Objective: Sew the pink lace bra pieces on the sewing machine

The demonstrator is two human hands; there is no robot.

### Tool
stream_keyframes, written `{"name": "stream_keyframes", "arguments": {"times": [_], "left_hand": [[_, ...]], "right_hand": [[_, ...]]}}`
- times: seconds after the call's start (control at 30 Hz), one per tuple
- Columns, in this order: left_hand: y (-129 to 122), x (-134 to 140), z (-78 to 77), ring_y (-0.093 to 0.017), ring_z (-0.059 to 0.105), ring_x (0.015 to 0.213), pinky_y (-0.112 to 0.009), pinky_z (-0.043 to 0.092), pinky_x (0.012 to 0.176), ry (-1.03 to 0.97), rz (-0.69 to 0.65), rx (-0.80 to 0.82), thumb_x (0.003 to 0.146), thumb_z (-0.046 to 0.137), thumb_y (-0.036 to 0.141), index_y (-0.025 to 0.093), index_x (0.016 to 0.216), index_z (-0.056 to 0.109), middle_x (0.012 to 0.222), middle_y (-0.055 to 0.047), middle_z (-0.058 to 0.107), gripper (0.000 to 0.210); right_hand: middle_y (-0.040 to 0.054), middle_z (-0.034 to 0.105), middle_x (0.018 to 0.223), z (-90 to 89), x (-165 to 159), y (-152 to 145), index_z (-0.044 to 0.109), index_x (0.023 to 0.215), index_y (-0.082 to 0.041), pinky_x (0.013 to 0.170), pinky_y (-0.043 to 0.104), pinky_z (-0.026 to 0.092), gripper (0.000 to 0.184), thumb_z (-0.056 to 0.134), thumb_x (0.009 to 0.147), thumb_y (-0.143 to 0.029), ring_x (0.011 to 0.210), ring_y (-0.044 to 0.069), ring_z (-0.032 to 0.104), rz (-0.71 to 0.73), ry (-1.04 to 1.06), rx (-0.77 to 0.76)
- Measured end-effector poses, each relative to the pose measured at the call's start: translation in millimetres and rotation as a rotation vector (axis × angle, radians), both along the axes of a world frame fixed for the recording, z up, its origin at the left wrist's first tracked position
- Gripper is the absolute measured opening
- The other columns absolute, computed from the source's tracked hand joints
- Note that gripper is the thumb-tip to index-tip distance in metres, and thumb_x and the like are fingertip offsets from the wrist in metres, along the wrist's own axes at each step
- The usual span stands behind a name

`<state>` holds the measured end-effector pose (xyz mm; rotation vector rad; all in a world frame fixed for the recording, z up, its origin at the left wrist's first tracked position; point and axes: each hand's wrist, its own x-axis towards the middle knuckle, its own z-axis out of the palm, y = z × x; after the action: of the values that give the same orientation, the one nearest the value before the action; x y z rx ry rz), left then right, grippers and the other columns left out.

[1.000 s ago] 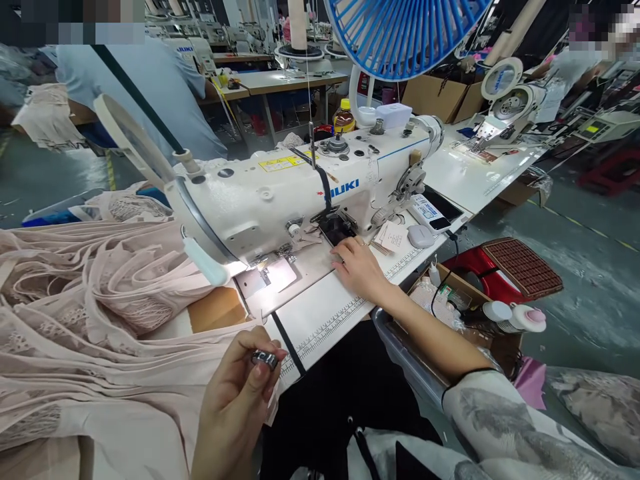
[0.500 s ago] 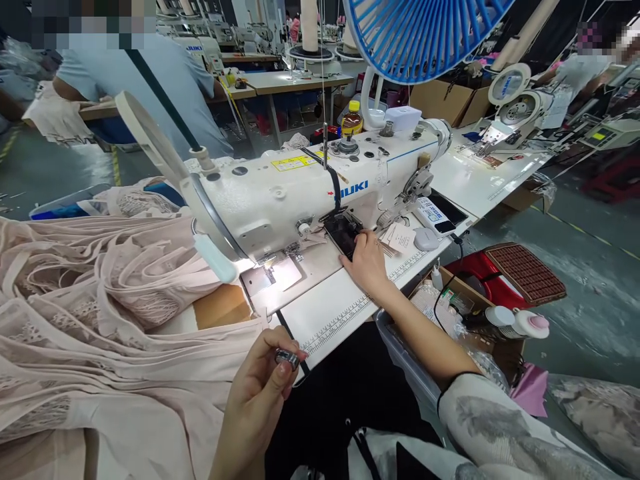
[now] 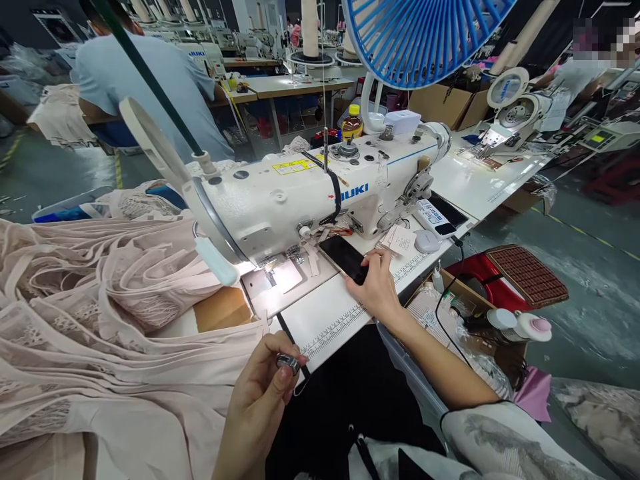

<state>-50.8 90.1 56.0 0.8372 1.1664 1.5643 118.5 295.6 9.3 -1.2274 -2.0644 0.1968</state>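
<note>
My left hand (image 3: 263, 393) pinches a small round metal bobbin (image 3: 288, 363) between thumb and fingers, in front of the table's edge. My right hand (image 3: 375, 283) grips the near right end of a black smartphone (image 3: 344, 257), thumb on one side and fingers on the other. The phone's dark screen faces up, over the sewing table by the machine's arm. Behind it stands the white sewing machine (image 3: 280, 193), its lamp lighting the needle plate (image 3: 275, 279). An orange-handled tool (image 3: 340, 231) lies beyond the phone.
Beige lace-trimmed garments (image 3: 125, 300) are heaped on the left. Paper tags (image 3: 399, 239), a white rounded case (image 3: 426, 241) and another phone (image 3: 447, 211) lie on the right. A blue fan (image 3: 430, 40) hangs above. A box with bottles (image 3: 500, 327) stands lower right. A person (image 3: 145, 87) sits ahead.
My right hand has drawn the smartphone towards me, away from the machine's arm, uncovering the orange-handled tool. My left hand stays nearly still with the bobbin.
</note>
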Motion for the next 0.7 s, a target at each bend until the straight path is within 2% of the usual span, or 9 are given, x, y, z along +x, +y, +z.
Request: {"name": "stream_keyframes", "arguments": {"times": [0.23, 0.33, 0.4, 0.47, 0.5, 0.6, 0.7], "left_hand": [[2.1, 1.7, -1.0, -0.005, 0.043, 0.058, -0.014, 0.038, 0.051, -0.003, 0.021, 0.011, 0.093, 0.069, 0.041, 0.024, 0.092, 0.071, 0.082, 0.0, 0.059, 0.018], [2.1, 2.2, -2.1, -0.005, 0.043, 0.057, -0.014, 0.038, 0.051, -0.018, 0.008, 0.008, 0.093, 0.069, 0.041, 0.023, 0.092, 0.07, 0.081, 0.0, 0.058, 0.018], [1.9, 3.0, -1.6, -0.005, 0.043, 0.057, -0.014, 0.037, 0.05, -0.028, 0.002, 0.006, 0.092, 0.07, 0.041, 0.022, 0.091, 0.07, 0.082, 0.0, 0.058, 0.018], [1.6, 4.0, -0.5, -0.005, 0.044, 0.057, -0.014, 0.038, 0.05, -0.034, 0.002, 0.004, 0.092, 0.07, 0.041, 0.023, 0.091, 0.07, 0.083, 0.0, 0.059, 0.018], [1.3, 4.6, 0.1, -0.005, 0.044, 0.058, -0.014, 0.038, 0.05, -0.036, 0.003, 0.004, 0.092, 0.07, 0.041, 0.023, 0.091, 0.07, 0.083, 0.0, 0.059, 0.018], [0.2, 5.7, 1.1, -0.005, 0.044, 0.058, -0.013, 0.039, 0.051, -0.035, 0.005, 0.01, 0.092, 0.07, 0.041, 0.024, 0.09, 0.07, 0.083, 0.0, 0.06, 0.018], [-0.9, 5.2, 0.0, -0.004, 0.043, 0.058, -0.013, 0.039, 0.052, -0.028, 0.004, 0.007, 0.093, 0.069, 0.042, 0.024, 0.091, 0.069, 0.084, 0.001, 0.061, 0.017]], "right_hand": [[0.0155, 0.051, 0.115, -3.5, 13.2, -14.4, 0.052, 0.107, -0.017, 0.071, 0.042, 0.053, 0.034, 0.066, 0.087, -0.041, 0.082, 0.026, 0.062, -0.104, -0.253, 0.041], [0.0215, 0.055, 0.122, 7.8, 12.3, -8.2, 0.055, 0.118, -0.012, 0.079, 0.044, 0.052, 0.045, 0.066, 0.091, -0.046, 0.095, 0.032, 0.062, -0.069, -0.373, 0.091], [0.0222, 0.059, 0.122, 23.3, 5.1, 9.2, 0.06, 0.118, -0.012, 0.083, 0.044, 0.05, 0.039, 0.061, 0.096, -0.043, 0.106, 0.035, 0.059, -0.004, -0.446, 0.132], [0.0199, 0.064, 0.114, 40.8, -7.8, 34.9, 0.066, 0.111, -0.013, 0.085, 0.041, 0.048, 0.025, 0.052, 0.102, -0.032, 0.106, 0.032, 0.058, 0.089, -0.53, 0.137], [0.0187, 0.066, 0.109, 48.6, -15.8, 48.9, 0.068, 0.107, -0.012, 0.085, 0.04, 0.047, 0.024, 0.047, 0.103, -0.024, 0.105, 0.031, 0.058, 0.146, -0.583, 0.134], [0.0201, 0.068, 0.106, 63.2, -41.6, 86.0, 0.072, 0.106, -0.008, 0.091, 0.039, 0.043, 0.032, 0.04, 0.1, -0.008, 0.107, 0.03, 0.059, 0.285, -0.785, 0.141], [0.0243, 0.07, 0.106, 66.2, -61.5, 106.5, 0.073, 0.106, -0.002, 0.091, 0.04, 0.041, 0.035, 0.04, 0.094, -0.002, 0.109, 0.032, 0.06, 0.327, -0.938, 0.111]]}}
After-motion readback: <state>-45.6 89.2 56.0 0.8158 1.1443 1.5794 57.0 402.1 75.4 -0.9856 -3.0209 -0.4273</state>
